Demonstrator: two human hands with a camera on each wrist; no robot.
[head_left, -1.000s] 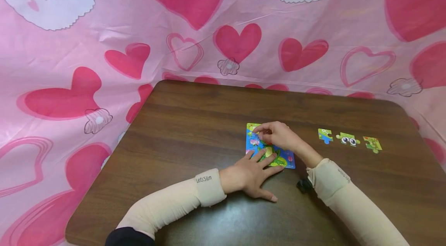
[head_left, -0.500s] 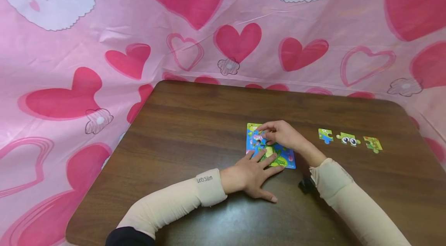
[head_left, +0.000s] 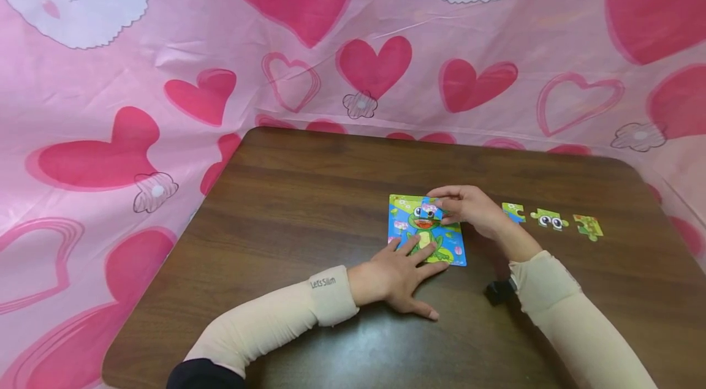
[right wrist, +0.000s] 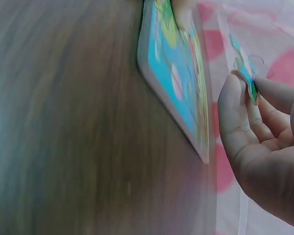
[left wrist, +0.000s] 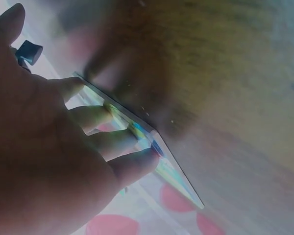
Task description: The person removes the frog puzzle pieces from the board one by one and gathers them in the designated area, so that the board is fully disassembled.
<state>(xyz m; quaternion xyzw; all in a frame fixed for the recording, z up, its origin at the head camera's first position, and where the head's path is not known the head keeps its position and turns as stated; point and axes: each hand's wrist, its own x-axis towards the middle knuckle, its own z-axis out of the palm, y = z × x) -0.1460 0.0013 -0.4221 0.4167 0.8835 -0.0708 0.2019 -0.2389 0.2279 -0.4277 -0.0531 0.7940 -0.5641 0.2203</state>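
A square puzzle board point(head_left: 455, 243) with a green frog on a blue ground lies on the brown table. My left hand point(head_left: 401, 279) rests on its near edge with fingers spread straight; in the left wrist view the fingertips press on the board point(left wrist: 174, 171). Just over the upper right part of the board, my right hand point(head_left: 469, 210) pinches a blue puzzle piece point(head_left: 430, 209). The right wrist view shows that piece point(right wrist: 246, 73) edge-on between thumb and fingertips, lifted clear of the board. Part of the frog is hidden behind the piece.
Right of the board, three loose puzzle pieces lie in a row: a blue-green one point(head_left: 513, 213) partly behind my right hand, one with eyes point(head_left: 550, 220), and a green one point(head_left: 588, 226). A black wrist device point(head_left: 499, 292) hangs under the right sleeve. Pink heart-print cloth point(head_left: 375, 64) backs the table.
The right hand has lifted the pinched piece out of the board's left part and carried it to the right. The board's left half now shows uncovered. The left hand has stayed still.
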